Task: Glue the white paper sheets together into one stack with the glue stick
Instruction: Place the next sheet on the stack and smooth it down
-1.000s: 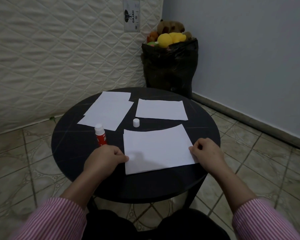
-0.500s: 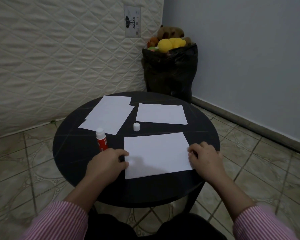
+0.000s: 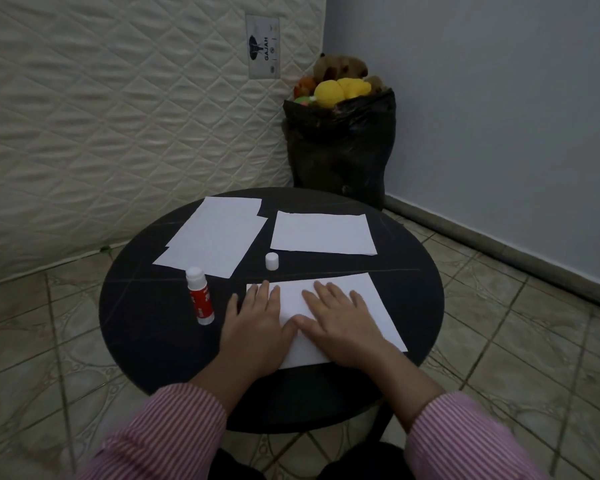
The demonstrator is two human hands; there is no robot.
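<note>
Left hand (image 3: 257, 327) and right hand (image 3: 340, 327) flat, fingers straight, holding nothing — pressing near paper sheet (image 3: 371, 306); uncapped glue stick (image 3: 199, 295) upright just left.

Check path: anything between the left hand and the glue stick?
Nothing visible. The left hand lies flat on the near paper sheet; the glue stick stands upright just to its left, with only bare black table between them.
</note>
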